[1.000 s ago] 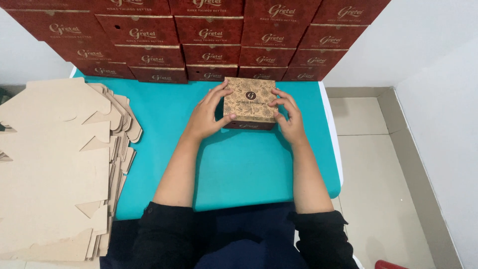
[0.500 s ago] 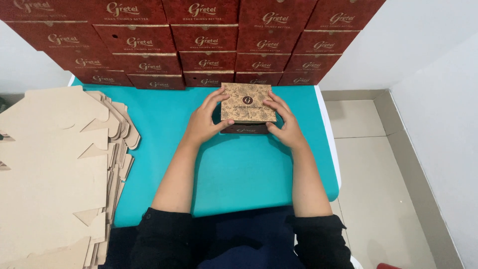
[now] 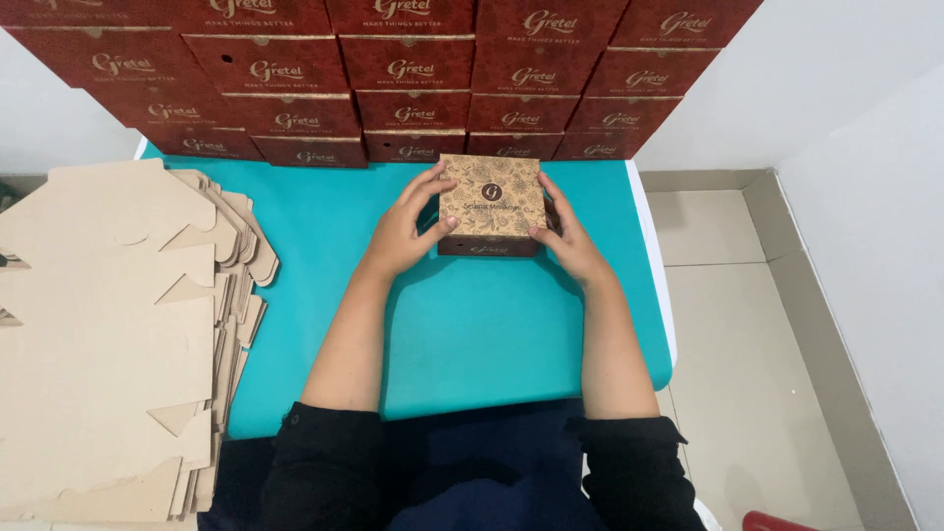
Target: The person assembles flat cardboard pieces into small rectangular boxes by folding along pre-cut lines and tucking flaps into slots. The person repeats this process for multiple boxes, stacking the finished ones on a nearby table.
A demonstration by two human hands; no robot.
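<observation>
Turquoise counter (image 3: 472,334) carries a patterned brown box (image 3: 491,204) before stacked red cartons (image 3: 413,108); left hand (image 3: 405,231) and right hand (image 3: 565,236) clasp its sides, fingers pressed flat; even pressure from both sides should keep it square.

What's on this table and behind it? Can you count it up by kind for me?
Dark red boxes stacked at the back: 20 fronts in view
Patterned brown box, held between left hand and right hand: 1
Pile of flat cardboard blanks: 1 (sheets too many to count)
Total: 22
</observation>
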